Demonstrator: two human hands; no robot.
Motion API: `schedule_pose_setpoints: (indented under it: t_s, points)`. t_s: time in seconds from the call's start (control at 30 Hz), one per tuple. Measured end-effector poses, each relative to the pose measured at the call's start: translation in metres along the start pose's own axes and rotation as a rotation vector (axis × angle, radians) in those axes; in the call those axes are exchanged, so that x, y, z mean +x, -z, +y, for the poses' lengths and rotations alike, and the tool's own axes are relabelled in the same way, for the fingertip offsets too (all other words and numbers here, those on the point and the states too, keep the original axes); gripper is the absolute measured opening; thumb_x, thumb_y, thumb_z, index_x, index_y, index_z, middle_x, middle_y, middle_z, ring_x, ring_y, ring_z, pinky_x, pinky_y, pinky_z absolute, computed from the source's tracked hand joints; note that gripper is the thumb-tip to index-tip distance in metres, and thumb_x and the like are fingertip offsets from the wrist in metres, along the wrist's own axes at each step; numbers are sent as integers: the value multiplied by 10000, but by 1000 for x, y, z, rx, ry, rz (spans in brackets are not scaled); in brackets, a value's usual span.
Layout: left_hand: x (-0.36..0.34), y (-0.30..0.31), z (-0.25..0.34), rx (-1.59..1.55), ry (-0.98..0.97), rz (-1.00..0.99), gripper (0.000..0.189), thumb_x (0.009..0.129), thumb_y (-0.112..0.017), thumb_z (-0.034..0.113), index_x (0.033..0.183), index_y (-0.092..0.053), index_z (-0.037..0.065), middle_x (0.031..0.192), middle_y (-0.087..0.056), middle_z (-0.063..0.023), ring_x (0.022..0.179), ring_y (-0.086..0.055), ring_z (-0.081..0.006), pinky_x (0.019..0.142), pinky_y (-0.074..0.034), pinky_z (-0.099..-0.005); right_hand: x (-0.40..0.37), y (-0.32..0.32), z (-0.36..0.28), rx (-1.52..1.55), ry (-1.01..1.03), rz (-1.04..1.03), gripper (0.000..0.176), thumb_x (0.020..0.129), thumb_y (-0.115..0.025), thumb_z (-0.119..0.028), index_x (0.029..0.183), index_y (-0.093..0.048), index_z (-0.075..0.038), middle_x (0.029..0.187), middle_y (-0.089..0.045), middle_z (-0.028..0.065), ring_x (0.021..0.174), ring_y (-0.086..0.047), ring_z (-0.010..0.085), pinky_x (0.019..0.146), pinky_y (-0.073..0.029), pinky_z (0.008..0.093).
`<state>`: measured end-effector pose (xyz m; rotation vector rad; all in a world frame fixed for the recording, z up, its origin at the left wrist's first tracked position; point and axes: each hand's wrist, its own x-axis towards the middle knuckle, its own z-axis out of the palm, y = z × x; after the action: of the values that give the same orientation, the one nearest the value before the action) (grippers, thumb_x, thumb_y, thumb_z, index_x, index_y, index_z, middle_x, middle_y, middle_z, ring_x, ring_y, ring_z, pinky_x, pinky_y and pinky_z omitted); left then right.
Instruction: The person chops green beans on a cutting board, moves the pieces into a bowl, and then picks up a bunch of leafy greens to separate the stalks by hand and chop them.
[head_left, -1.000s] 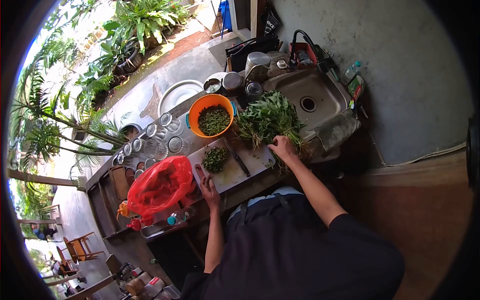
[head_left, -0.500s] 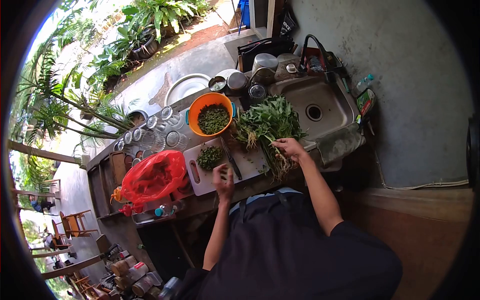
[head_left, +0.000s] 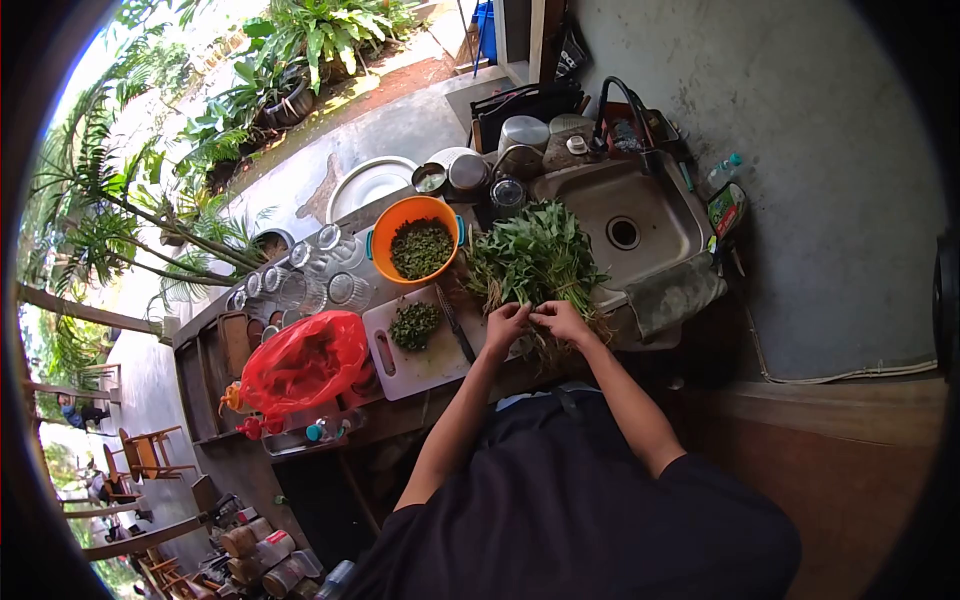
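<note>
Both hands meet at the near edge of a heap of leafy greens [head_left: 535,252]. My left hand [head_left: 507,328] is closed in a pinch at the stems, and my right hand [head_left: 562,322] pinches stems close beside it. Stringy roots show under and beside the right hand. Left of the hands, a white cutting board [head_left: 430,368] carries a pile of chopped greens [head_left: 414,325] and a knife [head_left: 457,325] with a dark handle. Beyond the board, an orange colander [head_left: 384,227] holds more chopped greens.
A sink [head_left: 660,222] lies to the right, with a cloth [head_left: 675,297] on its near edge. Glass jars [head_left: 345,288] and a red plastic bag [head_left: 305,365] stand left. Metal pots [head_left: 467,170] line the back. A bottle [head_left: 325,430] lies near the counter's front.
My left hand has moved right from over the cutting board to the stems, beside my right hand. My right hand has shifted slightly left and nearer. The view has shifted a little.
</note>
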<state>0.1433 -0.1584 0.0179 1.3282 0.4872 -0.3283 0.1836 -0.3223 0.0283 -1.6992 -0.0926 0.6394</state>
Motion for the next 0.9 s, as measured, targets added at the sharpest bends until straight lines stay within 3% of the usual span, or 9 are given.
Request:
schedule_pose_setpoints:
  t_s: [0.17, 0.23, 0.3, 0.5, 0.57, 0.67, 0.77, 0.9]
  points:
    - [-13, 5, 12, 23, 63, 4, 399, 948, -675, 323, 1182, -647, 2, 973, -688, -45, 822, -670, -133, 700, -554, -281, 3, 36, -17, -39, -29, 157, 181, 898, -713, -144, 950, -678, 26, 791, -693, 40, 653, -656, 105, 607, -509, 278]
    - [-27, 7, 24, -139, 91, -84, 384, 962, -656, 310, 1180, -649, -6, 1012, -685, -41, 836, -674, -134, 714, -555, -277, 7, 49, -13, -313, -32, 314, 180, 907, -701, -151, 934, -670, 24, 758, -692, 59, 633, -660, 112, 594, -521, 289]
    - [-44, 11, 37, -133, 104, -121, 372, 969, -646, 304, 1185, -652, 2, 1033, -683, -36, 844, -675, -133, 726, -554, -271, 10, 52, -5, -339, 5, 351, 183, 900, -698, -178, 936, -682, 1, 719, -686, 97, 600, -662, 156, 587, -516, 320]
    - [-105, 35, 67, -69, 151, -269, 331, 977, -634, 288, 1180, -674, 29, 1045, -671, -9, 857, -663, -100, 740, -533, -241, -1, 48, 0, -146, -78, 290, 212, 924, -687, -201, 917, -685, 10, 714, -674, 58, 632, -660, 129, 600, -522, 300]
    - [-124, 45, 76, -32, 144, -289, 320, 978, -634, 284, 1174, -682, 36, 1026, -670, -1, 848, -660, -90, 732, -527, -235, -11, 44, -10, 133, -118, 198, 181, 961, -654, -188, 927, -662, -11, 763, -637, -6, 650, -646, 112, 608, -554, 288]
    - [-146, 52, 85, 69, 58, -289, 311, 973, -642, 284, 1152, -695, 35, 954, -672, 13, 819, -650, -73, 717, -519, -232, -24, 39, -17, 404, -162, 139, 173, 962, -657, -204, 956, -650, -32, 815, -637, -12, 687, -649, 111, 630, -566, 285]
    - [-154, 54, 80, 0, -77, -177, 296, 954, -671, 251, 1155, -690, 34, 874, -687, -2, 757, -649, -75, 656, -513, -226, -46, 25, -50, 574, -217, 50, 196, 938, -684, -163, 1026, -644, 7, 874, -646, 22, 703, -650, 119, 640, -575, 285]
    - [-145, 53, 69, -29, -228, 7, 249, 911, -723, 169, 1112, -698, 25, 846, -696, -2, 778, -656, -74, 670, -525, -232, -65, -11, -88, 519, -168, -65, 206, 927, -696, -147, 1044, -645, 15, 895, -658, 34, 717, -657, 120, 658, -576, 277]
